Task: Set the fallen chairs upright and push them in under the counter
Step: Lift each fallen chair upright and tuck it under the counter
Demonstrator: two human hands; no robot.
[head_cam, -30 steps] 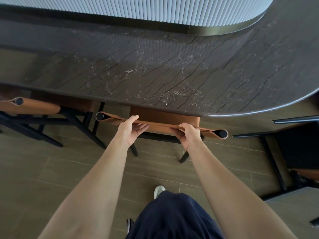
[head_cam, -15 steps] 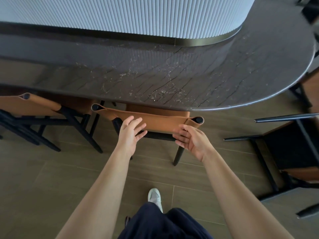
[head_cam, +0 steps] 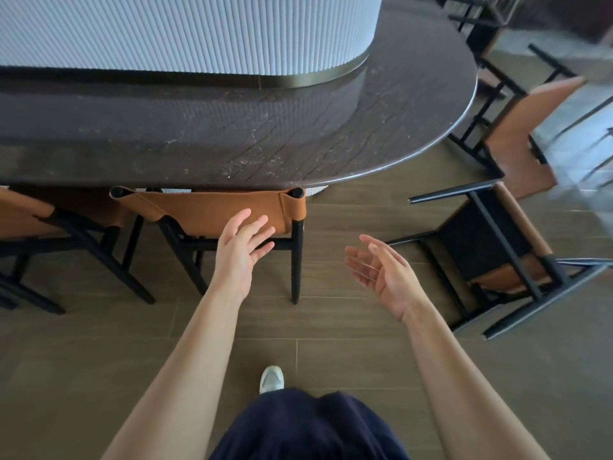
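An upright chair [head_cam: 199, 210] with a tan leather back and black legs stands tucked under the dark stone counter [head_cam: 265, 134]. My left hand [head_cam: 242, 247] hovers open just in front of its backrest, fingers spread, holding nothing. My right hand [head_cam: 381, 270] is open, palm turned left, over bare floor to the right of that chair. A fallen chair [head_cam: 491, 254] lies on its side on the floor at the right, black legs pointing toward me. Another tan chair [head_cam: 520, 134] lies tipped further back right.
A second upright chair [head_cam: 39, 220] is tucked under the counter at the left. A ribbed white counter base [head_cam: 185, 31] rises behind the stone top. Brown floor tiles [head_cam: 331, 327] lie between me and the chairs. My shoe [head_cam: 271, 379] shows below.
Both hands have let go of the chair's backrest and drawn back. The view has swung right, bringing the fallen chairs into sight, and my right hand has moved right.
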